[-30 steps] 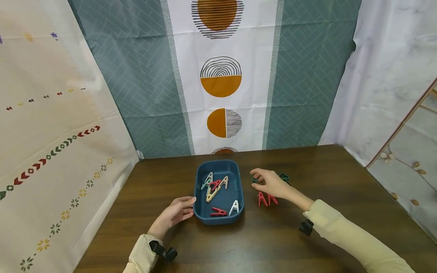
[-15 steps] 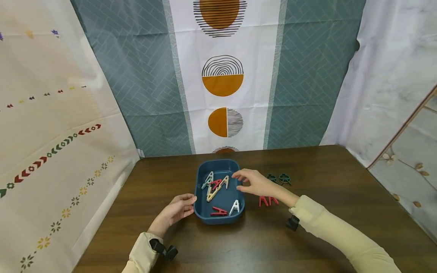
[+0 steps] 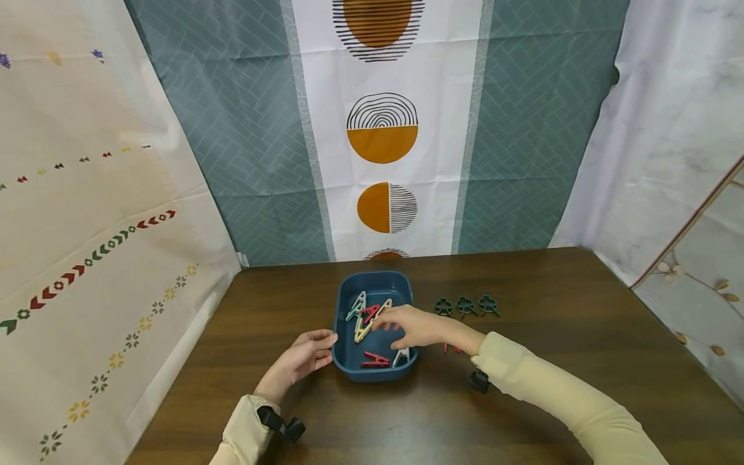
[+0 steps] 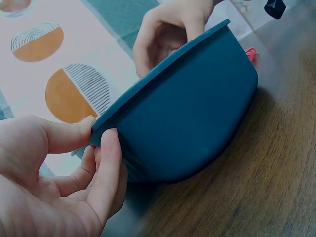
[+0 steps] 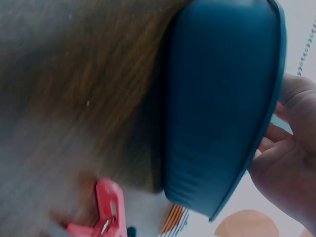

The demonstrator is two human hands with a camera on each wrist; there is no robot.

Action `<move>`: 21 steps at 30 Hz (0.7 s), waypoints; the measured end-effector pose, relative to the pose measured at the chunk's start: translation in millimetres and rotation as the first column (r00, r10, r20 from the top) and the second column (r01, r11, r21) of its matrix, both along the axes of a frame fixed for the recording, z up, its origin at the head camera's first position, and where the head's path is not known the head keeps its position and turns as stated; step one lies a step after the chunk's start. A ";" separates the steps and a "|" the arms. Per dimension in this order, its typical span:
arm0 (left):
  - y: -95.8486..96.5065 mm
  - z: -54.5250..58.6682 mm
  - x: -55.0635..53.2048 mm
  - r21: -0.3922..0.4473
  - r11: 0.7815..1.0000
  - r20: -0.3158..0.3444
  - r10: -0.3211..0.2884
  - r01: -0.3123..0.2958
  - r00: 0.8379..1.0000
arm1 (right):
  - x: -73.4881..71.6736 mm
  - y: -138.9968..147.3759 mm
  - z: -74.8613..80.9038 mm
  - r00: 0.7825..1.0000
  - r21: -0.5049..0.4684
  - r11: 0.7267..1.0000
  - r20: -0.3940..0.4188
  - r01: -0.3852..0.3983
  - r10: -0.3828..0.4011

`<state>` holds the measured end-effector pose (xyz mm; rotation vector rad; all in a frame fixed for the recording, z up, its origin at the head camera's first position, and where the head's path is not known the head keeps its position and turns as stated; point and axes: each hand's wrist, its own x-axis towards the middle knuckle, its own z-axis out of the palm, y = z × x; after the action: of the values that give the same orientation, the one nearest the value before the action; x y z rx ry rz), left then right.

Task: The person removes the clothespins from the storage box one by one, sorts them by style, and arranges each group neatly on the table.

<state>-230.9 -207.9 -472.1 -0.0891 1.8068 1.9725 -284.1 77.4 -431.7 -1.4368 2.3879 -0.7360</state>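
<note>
Across the lower middle of the frame, the bench [image 3: 372, 429] is spreading; just left of centre the left hand [image 3: 299, 360] is pinching the left rim of the blue tray [image 3: 374, 376], its thumb lying along the rim and its fingertips meeting the outer wall; the tray is sitting just below mid-frame, its long axis running from bottom to top; it is looking light, stiff and rather smooth, so the rim is seeming the surest hold. Over the tray's right side, the right hand [image 3: 417, 325] is hovering with thumb and fingers loosely curved and apart, nothing showing between them; whether a fingertip is touching a peg cannot be told.

Inside the tray, nearest the bottom of the frame, a red peg [image 3: 374, 361] is lying with its long axis left to right; beside it a white peg [image 3: 402, 357] is pointing its legs downward; higher up, a cream peg [image 3: 361, 334] is slanting from lower left to upper right; all are looking light and rigid, probably best taken across the sides.

Right of the tray, red pegs [image 5: 102, 198] are lying partly hidden by the right arm; above them three green clips [image 3: 465, 305] are forming a left-to-right row; beyond, a patterned cloth [image 3: 388, 206] is hanging.
</note>
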 end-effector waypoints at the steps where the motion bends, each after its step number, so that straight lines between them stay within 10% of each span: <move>1: -0.1 -0.4 -0.2 -0.002 1.000 -0.001 0.003 -0.003 1.000 | 1.7 -2.6 0.3 1.000 0.012 1.000 0.010 -0.007 0.007; 21: -2.8 -3.2 -1.5 0.014 1.000 0.007 -0.006 0.006 1.000 | 3.9 -35.5 -10.6 0.996 0.190 0.979 0.064 -0.080 0.069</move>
<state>-232.3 -210.7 -475.3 -0.0854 1.7866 1.9778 -280.1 41.9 -442.3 -1.3980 2.2782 -0.5055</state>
